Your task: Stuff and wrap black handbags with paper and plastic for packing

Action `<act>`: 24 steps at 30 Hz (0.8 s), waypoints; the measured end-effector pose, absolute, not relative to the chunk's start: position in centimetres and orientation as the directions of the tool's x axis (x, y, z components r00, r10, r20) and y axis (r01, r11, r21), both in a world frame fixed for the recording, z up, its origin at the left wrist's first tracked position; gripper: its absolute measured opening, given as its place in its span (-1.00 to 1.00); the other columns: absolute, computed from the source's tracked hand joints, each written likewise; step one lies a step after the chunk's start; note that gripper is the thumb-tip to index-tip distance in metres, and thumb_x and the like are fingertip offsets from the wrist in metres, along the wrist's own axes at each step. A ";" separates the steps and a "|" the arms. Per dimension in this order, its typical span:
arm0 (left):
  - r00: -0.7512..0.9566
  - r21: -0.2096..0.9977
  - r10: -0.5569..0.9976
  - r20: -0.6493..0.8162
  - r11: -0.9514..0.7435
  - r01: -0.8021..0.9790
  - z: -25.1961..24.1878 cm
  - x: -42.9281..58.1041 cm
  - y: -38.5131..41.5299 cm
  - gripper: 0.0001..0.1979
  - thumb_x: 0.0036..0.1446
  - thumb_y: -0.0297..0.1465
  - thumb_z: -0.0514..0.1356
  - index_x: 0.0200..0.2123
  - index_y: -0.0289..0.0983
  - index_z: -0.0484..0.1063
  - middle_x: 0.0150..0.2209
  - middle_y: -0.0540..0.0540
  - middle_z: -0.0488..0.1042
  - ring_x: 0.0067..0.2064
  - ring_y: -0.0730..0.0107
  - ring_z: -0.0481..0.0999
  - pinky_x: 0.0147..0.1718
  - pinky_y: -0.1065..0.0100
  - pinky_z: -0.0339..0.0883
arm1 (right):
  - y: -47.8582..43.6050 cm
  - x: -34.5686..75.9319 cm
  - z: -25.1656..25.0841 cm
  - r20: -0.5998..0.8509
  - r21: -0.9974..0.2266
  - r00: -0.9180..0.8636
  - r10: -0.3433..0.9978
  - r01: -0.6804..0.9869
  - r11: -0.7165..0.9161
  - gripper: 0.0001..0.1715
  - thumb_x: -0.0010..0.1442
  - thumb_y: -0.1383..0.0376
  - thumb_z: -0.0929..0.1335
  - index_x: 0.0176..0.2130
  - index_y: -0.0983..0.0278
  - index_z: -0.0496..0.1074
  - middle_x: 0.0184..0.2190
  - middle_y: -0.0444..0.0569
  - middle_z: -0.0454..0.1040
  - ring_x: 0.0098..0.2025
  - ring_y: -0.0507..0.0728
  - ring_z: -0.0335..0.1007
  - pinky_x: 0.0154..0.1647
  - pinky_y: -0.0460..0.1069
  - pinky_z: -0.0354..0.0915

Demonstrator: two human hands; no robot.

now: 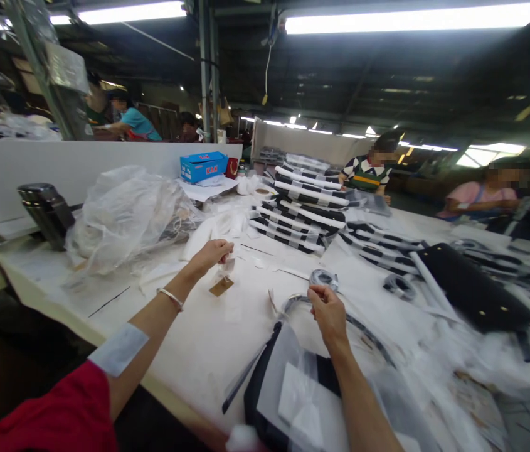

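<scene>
Left hand (pixel 220 251) was way nearer, pinched shut on the clear strip (pixel 227 266) with the brown tag (pixel 221 287) just below it, well left of the right hand (pixel 329 314), which was curled near the bag (pixel 258 395), holding what I couldn't tell.

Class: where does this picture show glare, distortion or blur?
Head view, top: the tube light glares white; head view, left: the flask leans, probably from wide-lens distortion; head view, right: the pink sleeve looks soft; head view, centre: the brown tag below the left hand shows no readable print.
</scene>
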State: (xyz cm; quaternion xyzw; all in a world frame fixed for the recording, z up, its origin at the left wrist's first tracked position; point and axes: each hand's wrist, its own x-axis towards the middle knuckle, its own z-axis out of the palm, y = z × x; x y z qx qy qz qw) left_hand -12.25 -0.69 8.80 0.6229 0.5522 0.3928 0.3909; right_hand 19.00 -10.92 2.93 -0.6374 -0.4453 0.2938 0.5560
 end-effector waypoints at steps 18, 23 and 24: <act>0.346 0.985 0.937 0.044 -0.099 0.144 6.8 -3.8 4.1 -0.66 -0.10 -0.15 0.28 -0.34 -0.30 0.49 -0.28 -0.16 0.59 -0.24 0.25 0.53 -0.22 0.26 0.36 | -10.5 18.7 2.1 0.027 -0.956 0.377 0.926 0.279 -0.086 -0.56 -0.04 0.03 0.37 -0.25 0.30 0.50 -0.47 -0.07 0.50 -0.58 0.05 0.32 -0.67 -0.09 0.19; 0.283 0.949 0.957 0.059 -0.142 0.281 4.0 -3.3 4.5 -0.70 -0.07 -0.20 0.22 -0.34 -0.28 0.56 -0.35 -0.07 0.59 -0.28 0.29 0.50 -0.26 0.32 0.32 | -10.5 18.7 2.1 0.013 -0.942 0.354 0.935 0.317 -0.107 -0.57 -0.03 0.03 0.37 -0.27 0.30 0.50 -0.45 -0.06 0.51 -0.57 0.05 0.32 -0.66 -0.08 0.21; 0.262 0.937 0.963 0.066 -0.151 0.317 3.7 -3.4 4.5 -0.71 -0.06 -0.19 0.22 -0.35 -0.27 0.56 -0.38 -0.05 0.57 -0.31 0.30 0.49 -0.27 0.33 0.31 | -10.5 18.7 2.1 0.013 -0.940 0.353 0.936 0.322 -0.108 -0.57 -0.02 0.03 0.37 -0.26 0.30 0.50 -0.45 -0.06 0.51 -0.57 0.05 0.32 -0.66 -0.08 0.21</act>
